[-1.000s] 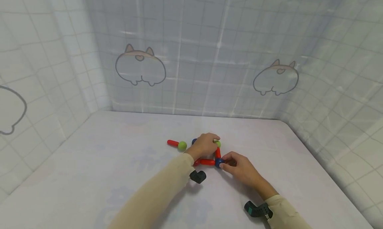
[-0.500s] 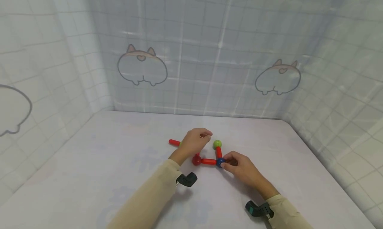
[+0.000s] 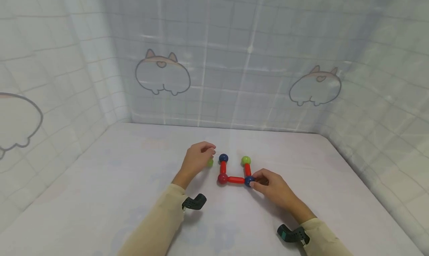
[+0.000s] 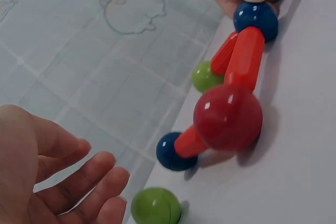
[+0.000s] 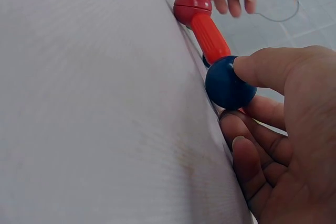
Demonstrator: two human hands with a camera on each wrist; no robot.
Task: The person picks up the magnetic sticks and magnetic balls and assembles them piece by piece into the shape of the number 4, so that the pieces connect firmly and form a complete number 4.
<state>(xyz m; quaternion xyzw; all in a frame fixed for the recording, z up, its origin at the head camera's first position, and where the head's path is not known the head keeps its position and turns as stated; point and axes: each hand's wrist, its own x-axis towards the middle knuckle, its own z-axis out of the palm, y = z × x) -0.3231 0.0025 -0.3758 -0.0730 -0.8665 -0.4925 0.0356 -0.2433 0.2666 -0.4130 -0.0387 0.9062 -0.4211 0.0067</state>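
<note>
A three-sided figure of red rods (image 3: 236,180) and balls lies on the table. Its corners are a dark red ball (image 3: 222,178) and a blue ball (image 3: 248,181); another blue ball (image 3: 223,158) and a green ball (image 3: 246,160) cap the far ends. My right hand (image 3: 273,187) pinches the near blue ball between thumb and fingers. My left hand (image 3: 196,160) hovers with loosely bent fingers, holding nothing, beside a separate green ball (image 4: 155,206). The red rod seen earlier by that green ball is hidden behind the left hand in the head view.
The pale patterned tabletop (image 3: 134,181) extends around the pieces. Tile-patterned sheeting (image 3: 234,62) with printed cartoon animals rises at the back and on both sides. A dark strap device (image 3: 195,202) sits at the left wrist, a similar one (image 3: 293,234) at the right.
My left hand has let go of the far green ball and moved left, past the far blue ball, to the separate green ball. My right hand stays on the near blue ball.
</note>
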